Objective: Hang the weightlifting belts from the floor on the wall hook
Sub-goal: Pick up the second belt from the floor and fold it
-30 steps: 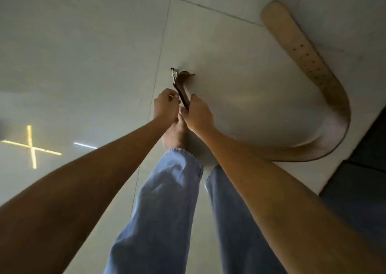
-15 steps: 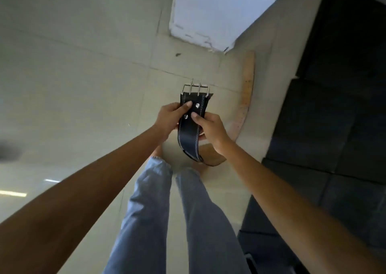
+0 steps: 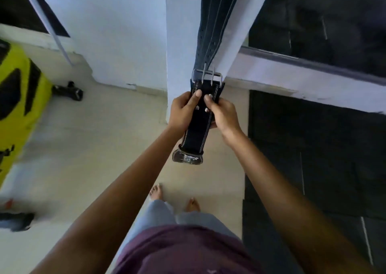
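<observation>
While both arms are reaching forward and up in the head view, the left hand (image 3: 183,111) and the right hand (image 3: 222,113) are gripping the black belt (image 3: 197,127) just below its buckle (image 3: 206,76), one hand on each edge, thumbs pressing on the front face beside two rivets. Holding it at the buckle end is keeping the steel frame and its two prongs pointing up and free, which I judge is so the frame can be slipped over a hook; the hook itself is not showing. Rest of the strap is hanging down between the forearms, ending in a curled section with a silvery patch (image 3: 187,158) — there is lettering on it, too blurred to read. White stitching is running along both edges; no brand legible anywhere

Buckle is sitting close against the white pillar (image 3: 179,44), right at the lower ends of dark belts already hanging (image 3: 211,29) there, so the belt is off the floor and near its place, not yet hung. Bare feet are standing on the tiled floor (image 3: 94,148); black matting (image 3: 313,148) is lying to the right, a yellow object (image 3: 18,98) at far left
</observation>
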`<state>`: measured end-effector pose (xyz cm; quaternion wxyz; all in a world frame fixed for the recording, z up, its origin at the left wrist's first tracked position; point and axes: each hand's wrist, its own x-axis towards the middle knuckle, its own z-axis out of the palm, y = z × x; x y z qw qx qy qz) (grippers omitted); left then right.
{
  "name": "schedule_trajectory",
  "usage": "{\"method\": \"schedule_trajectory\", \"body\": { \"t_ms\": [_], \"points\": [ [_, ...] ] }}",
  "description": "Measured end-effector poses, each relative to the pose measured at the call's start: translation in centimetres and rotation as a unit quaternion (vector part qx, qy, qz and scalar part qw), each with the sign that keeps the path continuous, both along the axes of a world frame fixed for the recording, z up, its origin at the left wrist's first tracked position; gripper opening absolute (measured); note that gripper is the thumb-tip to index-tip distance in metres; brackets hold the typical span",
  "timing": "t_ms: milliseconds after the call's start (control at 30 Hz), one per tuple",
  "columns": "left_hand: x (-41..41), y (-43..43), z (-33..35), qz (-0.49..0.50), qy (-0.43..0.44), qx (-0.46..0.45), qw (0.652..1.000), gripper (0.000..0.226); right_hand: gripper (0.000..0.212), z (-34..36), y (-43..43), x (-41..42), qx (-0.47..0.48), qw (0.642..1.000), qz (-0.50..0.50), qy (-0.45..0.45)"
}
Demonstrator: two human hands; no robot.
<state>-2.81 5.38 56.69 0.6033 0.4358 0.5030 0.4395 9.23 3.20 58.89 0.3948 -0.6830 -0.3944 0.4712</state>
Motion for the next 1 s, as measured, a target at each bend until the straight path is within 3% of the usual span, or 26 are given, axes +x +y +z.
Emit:
{"method": "schedule_trajectory", "body": {
  "t_ms": [200,267,333,467,633,733,867,1000],
  "points": [
    [1.1,-1.1,6.4,0.025,0.014,0.137,0.99,0.044,0.033,9.7,0.9,2.8,0.113,0.993,-0.026,0.036],
    [1.4,-1.0,7.9,0.032,0.024,0.178,0.983,0.04,0.022,10.9,0.4,3.4,0.135,0.988,0.004,0.076],
    [1.4,-0.8,9.4,0.047,0.027,0.194,0.98,0.036,0.009,10.0,-0.8,3.1,0.133,0.986,0.029,0.097],
    [0.0,-0.1,10.6,0.071,0.038,0.219,0.972,0.052,0.02,2.6,-4.8,0.9,0.054,0.992,0.095,0.058],
    [-2.1,-1.2,9.9,0.085,0.044,0.196,0.976,0.052,0.01,-0.3,-7.0,-1.8,0.06,0.994,0.094,0.02],
    [-3.1,-2.2,8.8,0.096,0.033,0.169,0.98,0.054,0.023,2.8,-5.8,-2.8,0.089,0.991,0.094,0.042],
    [-3.5,-3.3,8.9,0.089,0.007,0.17,0.981,0.046,0.008,8.5,-2.9,-2.9,0.138,0.983,0.049,0.111],
    [-3.8,-4.1,9.3,0.079,0.002,0.177,0.981,0.045,0.026,11.6,-0.9,-2.7,0.158,0.975,0.026,0.151]
  ]
}}
